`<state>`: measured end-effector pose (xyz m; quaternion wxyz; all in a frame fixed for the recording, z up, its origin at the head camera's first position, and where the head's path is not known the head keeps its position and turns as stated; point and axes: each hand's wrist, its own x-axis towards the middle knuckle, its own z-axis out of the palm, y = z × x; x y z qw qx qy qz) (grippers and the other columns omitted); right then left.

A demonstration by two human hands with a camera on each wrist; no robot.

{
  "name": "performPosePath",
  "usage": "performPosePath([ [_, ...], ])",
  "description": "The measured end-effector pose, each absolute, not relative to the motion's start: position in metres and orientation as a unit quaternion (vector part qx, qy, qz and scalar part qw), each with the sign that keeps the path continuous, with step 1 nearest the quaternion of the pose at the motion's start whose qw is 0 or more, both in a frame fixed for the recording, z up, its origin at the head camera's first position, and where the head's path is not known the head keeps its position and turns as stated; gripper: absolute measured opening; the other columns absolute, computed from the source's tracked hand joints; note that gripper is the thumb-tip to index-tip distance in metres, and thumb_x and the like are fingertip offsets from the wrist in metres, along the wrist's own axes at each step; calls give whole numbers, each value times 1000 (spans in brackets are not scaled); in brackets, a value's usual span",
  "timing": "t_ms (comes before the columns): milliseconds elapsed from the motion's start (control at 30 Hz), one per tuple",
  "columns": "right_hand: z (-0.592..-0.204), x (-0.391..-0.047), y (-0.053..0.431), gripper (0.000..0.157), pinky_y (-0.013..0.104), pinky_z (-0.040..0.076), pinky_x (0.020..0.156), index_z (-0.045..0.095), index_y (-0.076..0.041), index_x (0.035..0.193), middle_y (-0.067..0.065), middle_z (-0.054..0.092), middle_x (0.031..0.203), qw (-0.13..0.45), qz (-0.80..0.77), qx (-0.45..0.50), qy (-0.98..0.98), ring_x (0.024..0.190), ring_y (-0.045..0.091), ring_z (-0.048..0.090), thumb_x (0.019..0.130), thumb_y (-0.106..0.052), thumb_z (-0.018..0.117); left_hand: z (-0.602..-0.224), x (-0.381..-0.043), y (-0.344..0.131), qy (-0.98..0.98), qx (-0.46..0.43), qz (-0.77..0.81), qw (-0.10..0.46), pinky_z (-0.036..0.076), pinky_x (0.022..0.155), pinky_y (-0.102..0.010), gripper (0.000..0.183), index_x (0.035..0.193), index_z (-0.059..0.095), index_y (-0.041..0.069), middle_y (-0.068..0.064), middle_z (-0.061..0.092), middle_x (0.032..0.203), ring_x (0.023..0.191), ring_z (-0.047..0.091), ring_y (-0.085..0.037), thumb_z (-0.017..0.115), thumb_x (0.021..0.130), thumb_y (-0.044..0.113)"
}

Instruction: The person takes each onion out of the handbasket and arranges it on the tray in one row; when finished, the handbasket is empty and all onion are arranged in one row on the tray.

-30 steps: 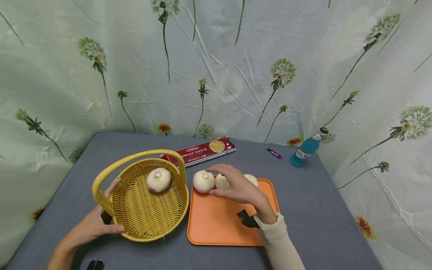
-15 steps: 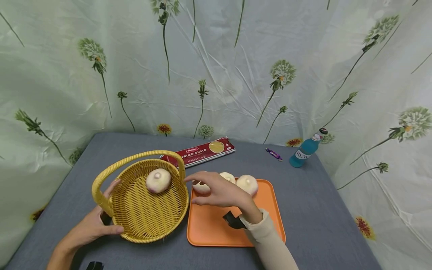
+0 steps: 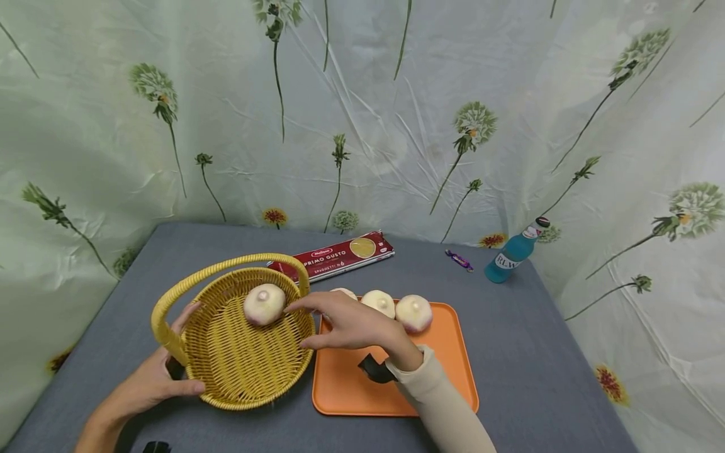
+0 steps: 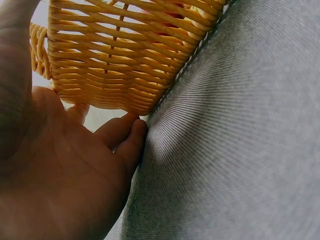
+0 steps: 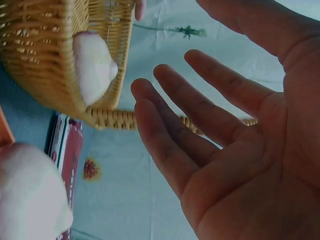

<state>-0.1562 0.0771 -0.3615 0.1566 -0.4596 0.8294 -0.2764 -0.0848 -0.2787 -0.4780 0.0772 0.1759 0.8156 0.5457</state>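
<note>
My left hand rests against the left side of a yellow wicker basket, thumb by the front rim. In the left wrist view its fingers reach the basket's lower wall. A white turnip with purple edges sits inside the basket. My right hand is over the basket's right rim with nothing in it; the right wrist view shows its fingers spread and loosely bent. Beneath and behind it is an orange tray with a row of turnips along its far edge, the leftmost partly hidden by this hand.
The basket's tall handle arches over its far side. Behind stands a red spaghetti packet, lying flat. A purple wrapped candy and a blue bottle are at the back right. A flowered curtain hangs behind the table.
My right hand has moved left from above the tray's turnips to the basket's right rim, uncovering the middle and right turnips. The left hand and basket hold nearly the same place.
</note>
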Motion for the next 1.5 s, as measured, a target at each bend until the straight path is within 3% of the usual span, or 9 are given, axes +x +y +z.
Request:
performPosePath([
  [167,-357,-156,59,51,20,39,107,56,-14,141,-1,59,140,150,-248,-498,818,131,8,52,94,-29,71,-477,-85,-279,814,176,549,75,26,92,-3,120,162,-5,31,19,-4,166,131,15,22,79,81,2],
  [600,-374,-171,20,56,21,33,112,53,-13,143,6,47,152,156,-264,-503,808,142,13,41,94,-31,72,-478,-87,-280,806,185,556,86,40,90,-12,122,162,-7,31,13,-1,167,129,21,24,78,81,-2],
  [833,-392,-176,10,60,20,43,100,52,-14,146,9,40,156,160,-317,-453,818,141,18,41,92,-28,74,-478,-87,-280,808,180,553,93,39,91,-12,122,162,-8,31,13,-3,167,128,19,24,78,81,-1],
  [967,-400,-177,6,62,22,43,101,49,-17,148,9,33,160,162,-311,-433,830,147,20,34,92,-32,73,-478,-86,-280,806,180,557,87,38,91,-11,123,162,-7,31,15,-1,166,129,20,24,78,80,-2],
  [1200,-410,-175,5,65,37,36,112,46,-20,149,8,17,166,161,-318,-405,842,154,25,14,92,-33,73,-478,-85,-279,803,180,561,89,39,90,-12,122,162,-7,30,16,0,166,128,21,24,78,80,-3],
  [1500,-415,-176,4,68,35,37,111,41,-19,152,7,7,169,172,-336,-384,843,155,27,7,93,-30,72,-477,-87,-279,793,186,573,94,41,91,-12,122,162,-6,30,10,-1,167,129,24,22,77,80,-3],
])
